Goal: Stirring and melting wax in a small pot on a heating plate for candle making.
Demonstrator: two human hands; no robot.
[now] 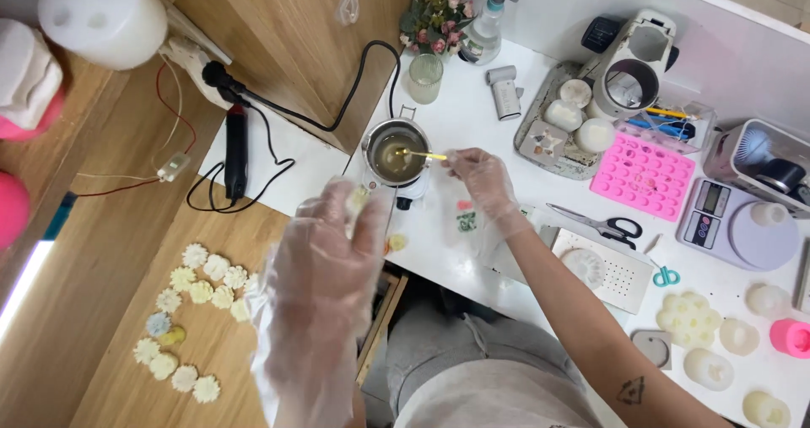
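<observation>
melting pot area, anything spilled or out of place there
One small thing: a yellowish blob lies on the white table just below the metal melting pot, looking like a stray drip or a loose piece. The pot stands upright, and the right hand holds a yellow stick over it. Nothing else looks spilled.

Both hands wear thin, crinkled clear plastic gloves. The melting pot (395, 151) is shiny metal; the tabletop (472, 124) is smooth, glossy white; the pink mould (643, 175) looks matt silicone; the side panel (202, 344) is wood.

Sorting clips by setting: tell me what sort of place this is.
Likely a home craft bench for candle or soap making: a small melting pot on a warmer, a pink silicone mould, a digital scale, moulded flowers.
</observation>
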